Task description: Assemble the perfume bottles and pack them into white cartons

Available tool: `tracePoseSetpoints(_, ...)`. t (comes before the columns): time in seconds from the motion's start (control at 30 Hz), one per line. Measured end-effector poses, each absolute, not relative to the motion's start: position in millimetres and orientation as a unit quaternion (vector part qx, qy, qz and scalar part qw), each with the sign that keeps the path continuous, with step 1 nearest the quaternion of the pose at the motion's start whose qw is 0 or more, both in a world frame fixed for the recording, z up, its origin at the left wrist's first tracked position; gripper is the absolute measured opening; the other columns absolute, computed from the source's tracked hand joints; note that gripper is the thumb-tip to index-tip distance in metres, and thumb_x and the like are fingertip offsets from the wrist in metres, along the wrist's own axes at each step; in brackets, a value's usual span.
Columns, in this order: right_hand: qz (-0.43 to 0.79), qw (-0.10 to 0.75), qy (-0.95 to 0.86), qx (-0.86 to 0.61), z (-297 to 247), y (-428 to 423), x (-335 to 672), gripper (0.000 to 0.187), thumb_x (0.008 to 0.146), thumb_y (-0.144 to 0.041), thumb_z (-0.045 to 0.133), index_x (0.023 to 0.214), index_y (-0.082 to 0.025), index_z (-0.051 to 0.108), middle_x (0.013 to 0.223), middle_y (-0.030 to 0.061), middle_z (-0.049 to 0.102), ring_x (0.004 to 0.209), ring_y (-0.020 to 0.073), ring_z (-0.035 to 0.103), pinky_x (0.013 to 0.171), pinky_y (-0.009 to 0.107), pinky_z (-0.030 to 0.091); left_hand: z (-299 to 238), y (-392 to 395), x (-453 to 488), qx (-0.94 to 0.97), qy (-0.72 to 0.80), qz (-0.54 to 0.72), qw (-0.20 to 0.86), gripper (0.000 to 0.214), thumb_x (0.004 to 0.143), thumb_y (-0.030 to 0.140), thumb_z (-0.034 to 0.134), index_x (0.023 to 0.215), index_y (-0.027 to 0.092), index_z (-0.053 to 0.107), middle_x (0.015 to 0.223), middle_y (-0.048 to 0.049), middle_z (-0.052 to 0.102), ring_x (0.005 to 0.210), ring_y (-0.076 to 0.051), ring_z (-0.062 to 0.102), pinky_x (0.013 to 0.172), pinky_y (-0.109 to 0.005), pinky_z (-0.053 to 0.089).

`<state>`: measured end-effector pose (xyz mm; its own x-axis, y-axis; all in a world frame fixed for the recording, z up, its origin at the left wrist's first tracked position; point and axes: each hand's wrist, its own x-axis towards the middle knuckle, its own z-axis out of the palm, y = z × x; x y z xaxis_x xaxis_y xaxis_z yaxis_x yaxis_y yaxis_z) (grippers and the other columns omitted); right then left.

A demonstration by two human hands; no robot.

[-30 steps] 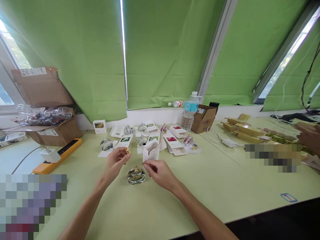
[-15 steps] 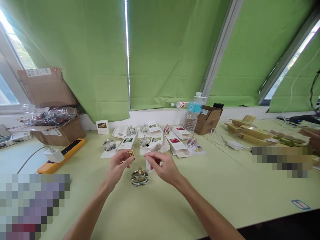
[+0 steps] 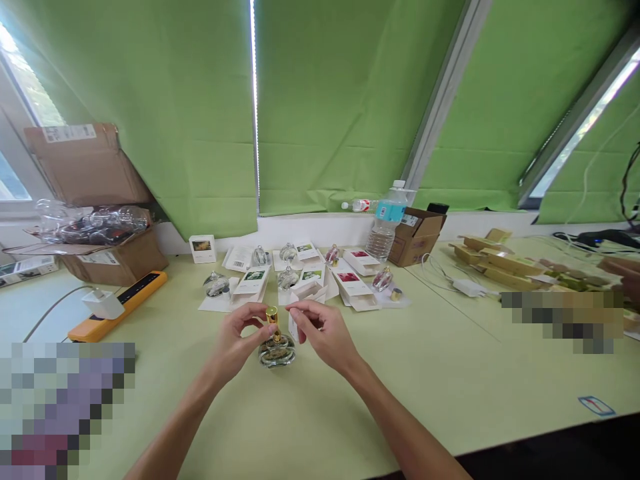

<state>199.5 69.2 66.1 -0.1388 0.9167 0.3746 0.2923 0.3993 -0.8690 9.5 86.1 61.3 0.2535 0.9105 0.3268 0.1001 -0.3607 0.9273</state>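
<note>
My left hand [image 3: 246, 333] is closed, pinching a shiny gold perfume cap [image 3: 271, 315] between thumb and fingers. The cap sits right above the gold neck of a clear, rounded glass perfume bottle [image 3: 277, 355], which stands upright on the table. Whether cap and neck touch, I cannot tell. My right hand [image 3: 323, 332] is closed beside the bottle, its thumb and forefinger pressed together; what they hold, if anything, is hidden. A small white piece of carton [image 3: 293, 327] shows beside those fingers, and I cannot tell if it is gripped.
Farther back are opened white boxes [image 3: 253, 283], several clear bottles [image 3: 217, 285] and a pink bottle [image 3: 383, 279]. An orange power strip [image 3: 143, 297] and a cardboard box [image 3: 117, 257] are at left. A large water bottle [image 3: 385, 227] stands behind, beside another cardboard box [image 3: 415, 237].
My left hand has brought the gold cap down and right, from beside the bottle to over its neck, turning it upright. My right hand has hardly moved. The view has shifted slightly.
</note>
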Motion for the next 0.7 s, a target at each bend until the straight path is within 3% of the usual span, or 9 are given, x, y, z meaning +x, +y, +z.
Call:
tracePoseSetpoints(0.37, 0.335, 0.478, -0.683, -0.438, 63.2, 66.8, 202.2, 0.035, 0.090, -0.045, 0.048, 0.094, -0.016, 0.068, 0.055, -0.0008, 0.054, 0.049, 0.0108, 0.048, 0.048, 0.022, 0.039, 59.3, 79.6, 10.2, 0.705, 0.414, 0.427, 0.387, 0.024, 0.075, 0.037, 0.069, 0.094, 0.022, 0.067, 0.096, -0.0051, 0.068, 0.088, -0.021, 0.062, 0.078, -0.034, 0.051)
tracePoseSetpoints(0.7, 0.334, 0.454, -0.695, -0.446, 60.3, 67.2, 201.9, 0.034, 0.091, -0.044, 0.048, 0.091, -0.017, 0.068, 0.054, -0.0009, 0.054, 0.050, 0.0114, 0.050, 0.049, 0.022, 0.040, 53.7, 81.0, 9.1, 0.729, 0.417, 0.386, 0.381, 0.023, 0.077, 0.039, 0.065, 0.095, 0.026, 0.066, 0.099, -0.0038, 0.068, 0.094, -0.022, 0.061, 0.087, -0.038, 0.047)
